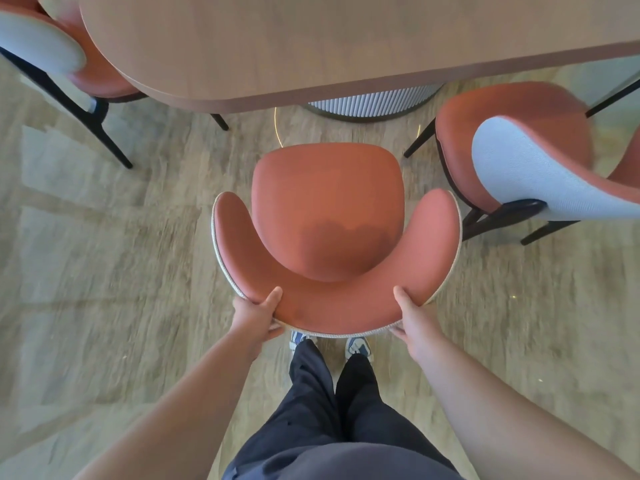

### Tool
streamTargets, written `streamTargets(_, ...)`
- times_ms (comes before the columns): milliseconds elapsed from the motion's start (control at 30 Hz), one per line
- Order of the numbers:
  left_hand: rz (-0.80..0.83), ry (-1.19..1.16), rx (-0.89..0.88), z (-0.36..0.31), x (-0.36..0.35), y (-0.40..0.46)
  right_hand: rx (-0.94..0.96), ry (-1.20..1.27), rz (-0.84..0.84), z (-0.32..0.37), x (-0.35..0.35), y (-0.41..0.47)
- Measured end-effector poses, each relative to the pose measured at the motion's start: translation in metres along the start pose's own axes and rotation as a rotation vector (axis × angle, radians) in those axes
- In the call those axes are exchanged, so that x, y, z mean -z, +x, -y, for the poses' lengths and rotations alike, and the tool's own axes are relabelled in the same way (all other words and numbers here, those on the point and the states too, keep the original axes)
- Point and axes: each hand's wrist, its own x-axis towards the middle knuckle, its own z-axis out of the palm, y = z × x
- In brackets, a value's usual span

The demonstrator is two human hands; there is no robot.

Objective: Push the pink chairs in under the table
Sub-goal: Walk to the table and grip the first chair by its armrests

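You stand behind the middle pink chair (329, 216), which sits on the wood-look floor (104, 237) short of the table's (311, 46) near edge, its seat wholly out from under the top. Your left hand (258, 315) grips the curved backrest at its left rear, thumb over the pink inner face and fingers curled round the pale outer shell. Your right hand (412, 315) grips the right rear likewise, though its fingers appear tucked behind the rim and are hard to see. A second pink chair (512, 140) stands angled off the table's right side; a third (86, 64) is partly tucked under the left end. No writing is legible anywhere.
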Motion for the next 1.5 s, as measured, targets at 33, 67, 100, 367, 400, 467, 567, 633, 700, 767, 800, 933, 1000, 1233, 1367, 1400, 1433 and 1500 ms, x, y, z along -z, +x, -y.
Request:
streamTargets(33,-0.098,0.088,-0.101,-0.004,0.004,-0.001,0.086,-0.088,-0.076,0.002,0.002,-0.001)
streamTargets(67,-0.178,0.187,-0.218,-0.009,0.009,-0.002,0.203,-0.157,-0.145,0.006,0.005,-0.002)
streamTargets(100,-0.237,0.295,-0.339,-0.016,0.014,-0.002,0.330,-0.207,-0.188,0.012,0.009,-0.003)
streamTargets(367,-0.111,1.125,-0.602,-0.074,0.024,0.038,0.627,-1.098,-0.154,0.067,0.018,0.034)
streamTargets(400,-0.097,1.148,-0.585,-0.073,0.023,0.039,0.605,-1.174,-0.150,0.067,0.018,0.037)
streamTargets(467,-0.083,1.152,-0.570,-0.070,0.023,0.041,0.567,-1.240,-0.125,0.065,0.019,0.041)
streamTargets(567,-0.045,1.171,-0.546,-0.073,0.025,0.043,0.509,-1.264,-0.090,0.067,0.020,0.047)
streamTargets(633,-0.022,1.194,-0.522,-0.077,0.025,0.045,0.483,-1.272,-0.082,0.070,0.020,0.050)
streamTargets(700,-0.013,1.214,-0.506,-0.079,0.025,0.046,0.472,-1.272,-0.079,0.071,0.018,0.051)
streamTargets(767,-0.005,1.218,-0.503,-0.079,0.025,0.047,0.468,-1.260,-0.075,0.072,0.016,0.051)
streamTargets(800,-0.001,1.220,-0.500,-0.079,0.025,0.047,0.464,-1.247,-0.074,0.072,0.016,0.049)
streamTargets(933,0.029,1.274,-0.492,-0.084,0.028,0.039,0.532,-1.178,-0.089,0.074,0.024,0.034)
streamTargets(1000,-0.013,1.345,-0.574,-0.082,0.032,0.033,0.575,-1.129,-0.116,0.067,0.024,0.021)
streamTargets(1233,0.188,1.427,-0.992,-0.021,0.022,-0.023,0.813,-1.209,0.084,-0.026,-0.006,-0.059)
streamTargets(1367,0.235,1.559,-0.930,0.005,0.023,-0.025,0.825,-1.296,0.231,-0.048,-0.004,-0.064)
streamTargets(1400,0.242,1.583,-0.940,0.004,0.024,-0.020,0.830,-1.297,0.260,-0.045,0.000,-0.061)
streamTargets(1433,0.256,1.593,-0.950,0.001,0.026,-0.016,0.836,-1.317,0.290,-0.042,0.003,-0.058)
streamTargets(1500,0.280,1.594,-0.960,-0.004,0.027,-0.009,0.837,-1.345,0.332,-0.036,0.008,-0.052)
